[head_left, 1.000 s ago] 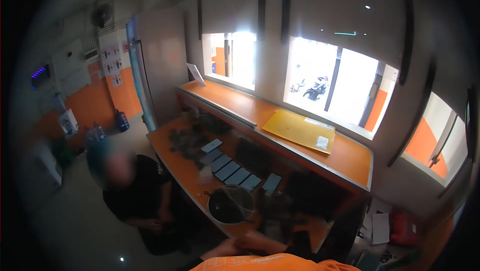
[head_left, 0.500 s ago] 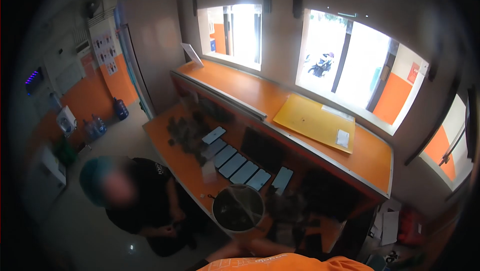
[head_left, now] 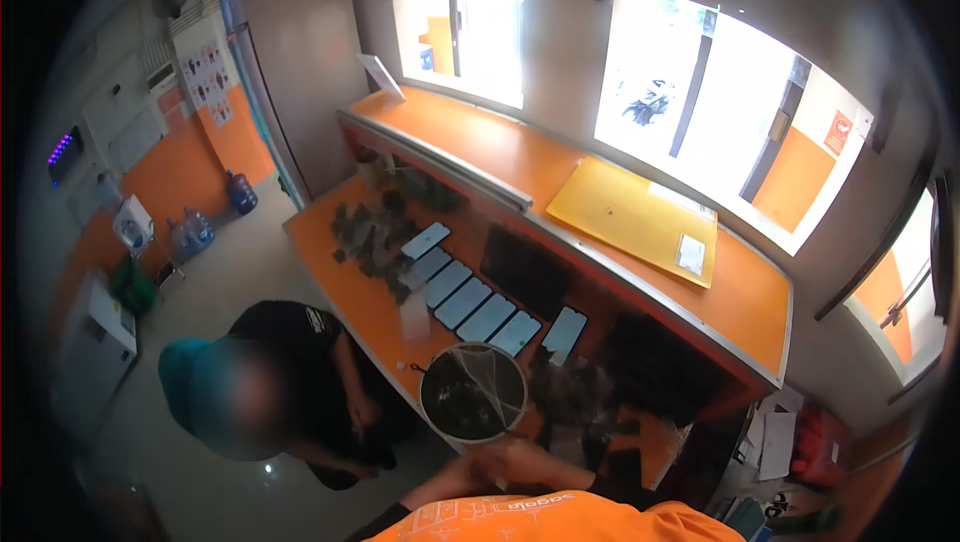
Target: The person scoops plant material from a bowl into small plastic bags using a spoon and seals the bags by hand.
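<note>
Both hands (head_left: 492, 462) lie together just this side of the round container (head_left: 464, 438).

Left forearm (head_left: 432, 488): slanted up bare from the bottom edge of view toward the middle
Right forearm (head_left: 553, 469): angled in bare from the other side, lying flatter
Left hand (head_left: 474, 464): met the right low before the torso (head_left: 560, 520)
Right hand (head_left: 508, 456): rested close in against the left
Fingers (head_left: 493, 452): blurred together, looked too indistinct to show curl or grip
</note>
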`<action>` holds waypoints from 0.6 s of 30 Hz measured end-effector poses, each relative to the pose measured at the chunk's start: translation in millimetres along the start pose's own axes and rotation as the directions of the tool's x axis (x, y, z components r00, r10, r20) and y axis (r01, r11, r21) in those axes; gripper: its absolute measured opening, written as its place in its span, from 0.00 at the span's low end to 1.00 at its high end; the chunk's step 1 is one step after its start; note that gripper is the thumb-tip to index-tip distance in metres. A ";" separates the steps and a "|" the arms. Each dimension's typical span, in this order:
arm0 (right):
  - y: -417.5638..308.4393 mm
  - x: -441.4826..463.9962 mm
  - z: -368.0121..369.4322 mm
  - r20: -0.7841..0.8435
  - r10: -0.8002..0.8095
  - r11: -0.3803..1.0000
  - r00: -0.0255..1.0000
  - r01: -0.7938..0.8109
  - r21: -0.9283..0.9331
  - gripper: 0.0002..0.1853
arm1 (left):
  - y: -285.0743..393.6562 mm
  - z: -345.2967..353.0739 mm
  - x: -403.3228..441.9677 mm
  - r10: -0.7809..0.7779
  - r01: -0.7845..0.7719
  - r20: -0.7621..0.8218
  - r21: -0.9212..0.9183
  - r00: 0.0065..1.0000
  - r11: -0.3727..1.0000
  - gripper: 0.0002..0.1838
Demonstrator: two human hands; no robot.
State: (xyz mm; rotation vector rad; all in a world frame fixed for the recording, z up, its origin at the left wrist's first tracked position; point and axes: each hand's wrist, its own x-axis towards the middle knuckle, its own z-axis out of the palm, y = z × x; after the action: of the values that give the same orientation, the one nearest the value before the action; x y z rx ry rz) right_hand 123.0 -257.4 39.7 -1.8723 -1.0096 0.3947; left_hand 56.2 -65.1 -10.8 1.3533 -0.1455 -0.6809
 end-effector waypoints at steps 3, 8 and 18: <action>0.6 -0.5 -8.6 -0.160 0.046 0.996 0.986 -0.057 -0.063 0.13 | -14.9 -1.8 -11.8 0.000 0.002 -0.149 0.014 0.989 1.000 0.28; -7.3 23.4 -33.8 -0.344 0.209 0.879 0.916 -0.329 -0.344 0.09 | -2.3 -6.8 -28.8 0.061 0.075 -0.402 0.315 0.914 0.946 0.25; 39.3 12.4 14.0 -0.361 0.359 0.748 0.861 -0.497 -0.440 0.18 | -33.1 -20.5 -95.3 0.082 0.161 -0.689 0.280 0.720 0.946 0.15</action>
State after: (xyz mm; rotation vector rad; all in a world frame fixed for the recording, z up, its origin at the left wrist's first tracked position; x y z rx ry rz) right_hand 140.5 -248.2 0.9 -2.5937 -0.5149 0.1340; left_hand -22.5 0.6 -19.4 1.8563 0.4058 -0.1349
